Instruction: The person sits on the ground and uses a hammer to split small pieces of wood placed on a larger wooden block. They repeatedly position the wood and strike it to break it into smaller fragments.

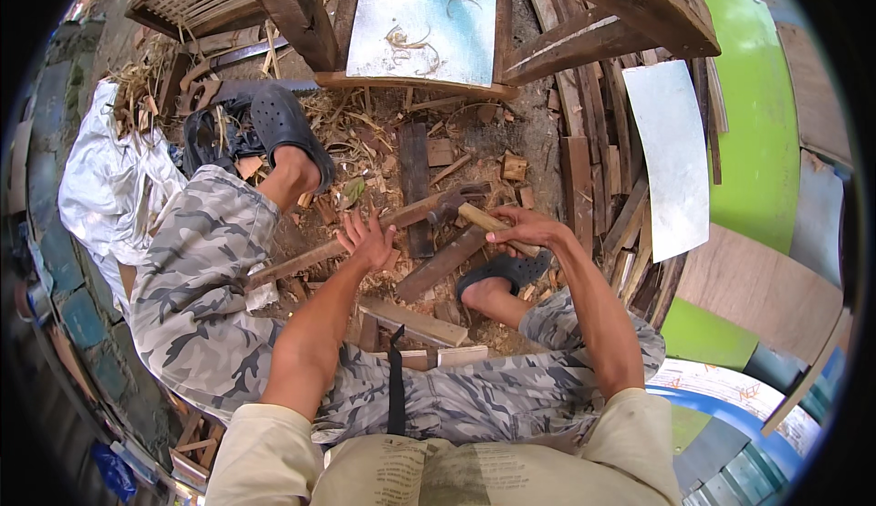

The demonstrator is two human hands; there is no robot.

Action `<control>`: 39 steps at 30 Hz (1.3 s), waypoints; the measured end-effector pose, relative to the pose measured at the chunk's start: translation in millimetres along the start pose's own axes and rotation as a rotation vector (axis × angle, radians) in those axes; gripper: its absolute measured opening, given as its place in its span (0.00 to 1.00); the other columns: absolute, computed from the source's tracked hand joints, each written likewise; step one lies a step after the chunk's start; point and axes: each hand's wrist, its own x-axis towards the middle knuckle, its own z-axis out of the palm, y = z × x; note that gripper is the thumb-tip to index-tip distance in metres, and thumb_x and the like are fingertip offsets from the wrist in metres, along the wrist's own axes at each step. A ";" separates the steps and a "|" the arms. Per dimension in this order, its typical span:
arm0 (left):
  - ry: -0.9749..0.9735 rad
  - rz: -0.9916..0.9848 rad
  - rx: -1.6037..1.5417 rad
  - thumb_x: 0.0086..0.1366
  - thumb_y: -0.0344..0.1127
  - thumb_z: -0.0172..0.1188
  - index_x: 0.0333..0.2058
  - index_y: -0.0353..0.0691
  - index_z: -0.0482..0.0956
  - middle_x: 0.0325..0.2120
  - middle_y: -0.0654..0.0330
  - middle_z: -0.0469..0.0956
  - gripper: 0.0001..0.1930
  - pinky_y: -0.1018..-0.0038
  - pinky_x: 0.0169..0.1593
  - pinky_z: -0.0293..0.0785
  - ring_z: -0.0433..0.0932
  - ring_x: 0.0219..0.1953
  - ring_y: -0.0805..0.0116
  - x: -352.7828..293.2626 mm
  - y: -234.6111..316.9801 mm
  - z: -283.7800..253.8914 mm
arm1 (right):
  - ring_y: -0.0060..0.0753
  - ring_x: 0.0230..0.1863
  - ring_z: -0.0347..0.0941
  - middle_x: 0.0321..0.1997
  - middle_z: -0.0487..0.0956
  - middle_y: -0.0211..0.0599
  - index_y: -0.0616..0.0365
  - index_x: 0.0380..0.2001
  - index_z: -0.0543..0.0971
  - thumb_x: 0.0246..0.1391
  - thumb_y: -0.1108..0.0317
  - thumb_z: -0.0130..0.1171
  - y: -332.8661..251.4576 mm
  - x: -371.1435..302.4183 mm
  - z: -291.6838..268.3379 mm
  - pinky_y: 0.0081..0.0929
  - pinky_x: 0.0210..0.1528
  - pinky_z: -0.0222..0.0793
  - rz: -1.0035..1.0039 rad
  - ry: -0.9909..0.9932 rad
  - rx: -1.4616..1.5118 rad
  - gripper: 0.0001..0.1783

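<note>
**Two grips in position: left hand (367, 243) spread, right hand (518, 230) closed**

The right hand is right of centre in the frame. Its grip is wrapped around the light-brown wooden handle of a hammer with a dark metal head (485, 220). The handle slopes from the lower right up to the head, located near the centre of the frame.

The left hand is left of centre, palm down, fingers apart. It lies over a long, narrow, brown wooden strip (306, 258) that runs diagonally from the lower left up towards the hammer head. Contact between head and strip cannot be determined.

Below the hammer head, a dark-brown wooden board (443, 264) lies at a slant. A dark, upright-running plank (413, 173) is situated above it in the frame.

Surrounding items:
- Upper left: a handsaw with a brown wooden handle (203, 95), near a black perforated clog (281, 123) worn on one foot.
- Left edge: a crumpled white sack (119, 177).
- Top centre: a pale, rectangular sheet (422, 36) on a brown wooden frame (310, 18).
- Right: a curved-looking white panel (673, 164) and a bright green panel (757, 123).
</note>
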 end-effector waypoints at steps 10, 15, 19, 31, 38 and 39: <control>-0.008 -0.016 0.017 0.69 0.65 0.32 0.69 0.46 0.42 0.70 0.44 0.25 0.39 0.41 0.66 0.16 0.16 0.70 0.41 2.1 -5.4 1.1 | 0.61 0.40 0.77 0.36 0.81 0.57 0.60 0.54 0.74 0.57 0.50 0.57 -8.6 8.8 27.0 0.48 0.43 0.72 -0.133 0.259 -0.770 0.29; -0.026 -0.009 0.002 0.70 0.63 0.34 0.70 0.47 0.41 0.70 0.44 0.24 0.38 0.41 0.66 0.16 0.15 0.70 0.42 -0.3 -2.5 -2.3 | 0.55 0.37 0.79 0.33 0.82 0.54 0.61 0.46 0.80 0.57 0.45 0.58 -7.3 16.3 0.0 0.44 0.41 0.72 -0.214 0.201 -0.605 0.29; -0.031 -0.014 0.001 0.70 0.63 0.34 0.70 0.48 0.40 0.70 0.44 0.23 0.38 0.42 0.66 0.15 0.15 0.70 0.42 -3.7 -1.3 -5.3 | 0.51 0.36 0.79 0.33 0.82 0.53 0.58 0.43 0.83 0.54 0.40 0.60 9.6 26.5 -25.1 0.42 0.41 0.72 -0.287 0.221 -0.558 0.30; -0.062 -0.019 0.017 0.69 0.65 0.33 0.70 0.49 0.39 0.69 0.43 0.22 0.39 0.41 0.65 0.16 0.15 0.70 0.40 -1.2 -5.0 -8.5 | 0.55 0.37 0.77 0.31 0.81 0.52 0.57 0.35 0.84 0.50 0.35 0.60 -1.7 30.5 -70.3 0.45 0.40 0.72 -0.231 0.150 -0.751 0.32; -0.070 -0.023 0.014 0.69 0.64 0.35 0.70 0.49 0.38 0.69 0.44 0.19 0.39 0.41 0.65 0.15 0.13 0.69 0.41 0.1 -5.4 -6.4 | 0.52 0.37 0.79 0.28 0.81 0.45 0.53 0.35 0.84 0.52 0.32 0.54 -16.2 6.7 -32.7 0.47 0.40 0.73 -0.129 0.269 -0.985 0.33; -0.073 -0.030 0.003 0.69 0.64 0.35 0.70 0.49 0.38 0.69 0.44 0.18 0.39 0.41 0.65 0.14 0.12 0.69 0.41 0.3 -4.3 -7.9 | 0.51 0.38 0.79 0.27 0.82 0.44 0.52 0.36 0.84 0.52 0.32 0.54 -13.0 4.6 -26.1 0.47 0.40 0.73 -0.119 0.298 -1.013 0.32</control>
